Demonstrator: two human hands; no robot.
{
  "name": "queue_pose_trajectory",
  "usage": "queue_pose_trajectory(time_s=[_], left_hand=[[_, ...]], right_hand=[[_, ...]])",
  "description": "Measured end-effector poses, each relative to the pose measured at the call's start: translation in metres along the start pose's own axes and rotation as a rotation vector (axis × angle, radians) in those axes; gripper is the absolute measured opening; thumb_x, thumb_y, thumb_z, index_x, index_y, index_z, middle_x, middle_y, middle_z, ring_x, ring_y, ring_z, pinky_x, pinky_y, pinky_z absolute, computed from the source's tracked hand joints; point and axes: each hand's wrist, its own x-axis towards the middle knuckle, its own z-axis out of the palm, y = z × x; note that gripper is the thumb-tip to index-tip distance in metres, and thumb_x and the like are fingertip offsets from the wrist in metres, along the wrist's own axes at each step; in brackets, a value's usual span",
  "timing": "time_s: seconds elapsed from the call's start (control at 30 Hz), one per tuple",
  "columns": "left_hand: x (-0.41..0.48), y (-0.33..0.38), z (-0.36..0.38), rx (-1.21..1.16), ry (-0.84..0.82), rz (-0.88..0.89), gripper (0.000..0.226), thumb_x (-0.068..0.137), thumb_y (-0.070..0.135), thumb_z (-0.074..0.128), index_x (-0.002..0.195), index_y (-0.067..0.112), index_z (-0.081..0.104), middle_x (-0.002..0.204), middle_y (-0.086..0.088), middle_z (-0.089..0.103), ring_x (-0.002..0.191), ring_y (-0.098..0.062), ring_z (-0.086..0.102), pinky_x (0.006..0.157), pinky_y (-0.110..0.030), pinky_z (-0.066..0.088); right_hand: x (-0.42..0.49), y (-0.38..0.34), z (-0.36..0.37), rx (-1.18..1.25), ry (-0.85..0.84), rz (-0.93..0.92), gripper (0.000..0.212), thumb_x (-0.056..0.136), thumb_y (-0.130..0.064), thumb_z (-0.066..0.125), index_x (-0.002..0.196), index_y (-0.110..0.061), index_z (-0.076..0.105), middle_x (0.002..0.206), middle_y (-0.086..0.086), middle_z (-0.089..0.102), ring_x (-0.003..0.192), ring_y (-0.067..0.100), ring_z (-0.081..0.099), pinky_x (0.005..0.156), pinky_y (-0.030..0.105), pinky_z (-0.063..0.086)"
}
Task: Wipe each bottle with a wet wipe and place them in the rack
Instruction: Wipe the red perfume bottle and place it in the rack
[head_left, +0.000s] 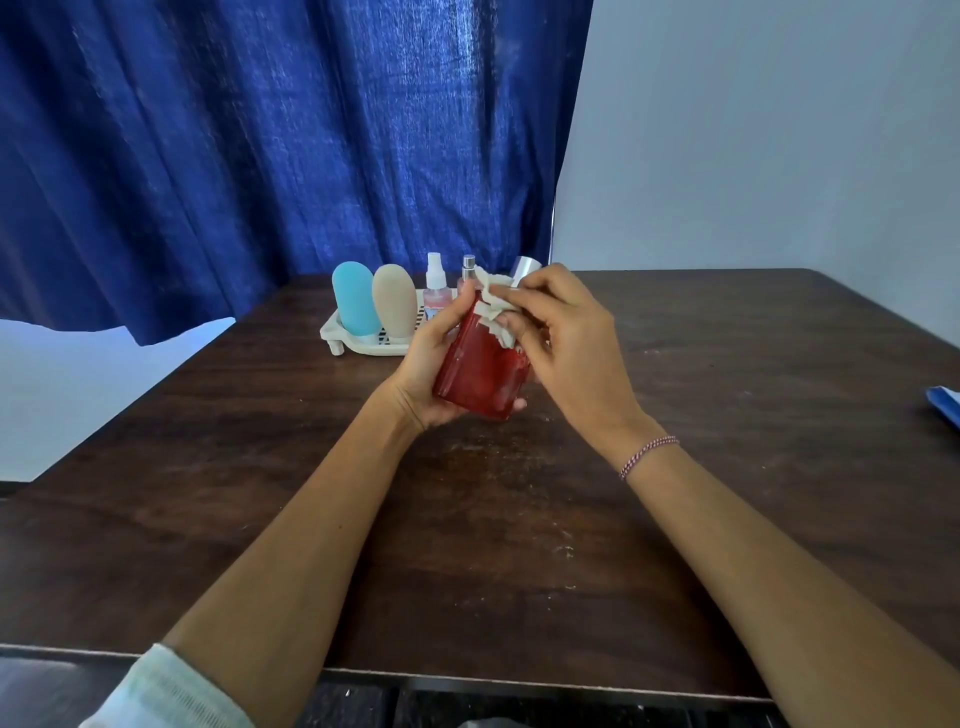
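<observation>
One white rack (332, 332) at the table's (467, 545) far side: four upright, blue bottle (356, 299), beige bottle (395, 301), pink spray bottle (435, 293), silver-capped spray bottle (468, 267). Left hand (428, 369) wraps one red bottle (480, 374) above the table. Right hand (569, 338) pinches one wet wipe (493, 306) against its top.

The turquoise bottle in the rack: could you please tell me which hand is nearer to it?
Left. The left hand, gripping the red bottle, is just right of the turquoise bottle; the right hand, holding the wipe, is farther right, past the red bottle.
</observation>
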Motion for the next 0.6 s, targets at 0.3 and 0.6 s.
queue_pose_trajectory(time_s=[0.3,0.6], left_hand=[[0.001,-0.004,0.001,-0.030,0.056,0.004,0.041,0.095,0.047,0.032,0.096,0.017,0.060,0.074,-0.003,0.071,0.067,-0.015,0.069,0.065,-0.034,0.056],[0.002,-0.002,0.004,0.057,-0.027,0.003,0.060,0.084,0.067,0.036,0.113,0.020,0.061,0.093,-0.008,0.069,0.081,-0.022,0.068,0.070,-0.042,0.054]], right_hand=[[-0.005,-0.010,0.007,-0.099,-0.046,-0.132,0.027,0.089,-0.012,0.056,0.113,-0.003,0.064,0.101,0.008,0.057,0.097,0.011,0.047,0.093,0.023,0.041],[-0.001,-0.003,0.007,-0.044,-0.029,0.033,0.029,0.095,-0.017,0.050,0.118,-0.004,0.060,0.098,0.001,0.044,0.092,0.013,0.046,0.085,0.011,0.037]])
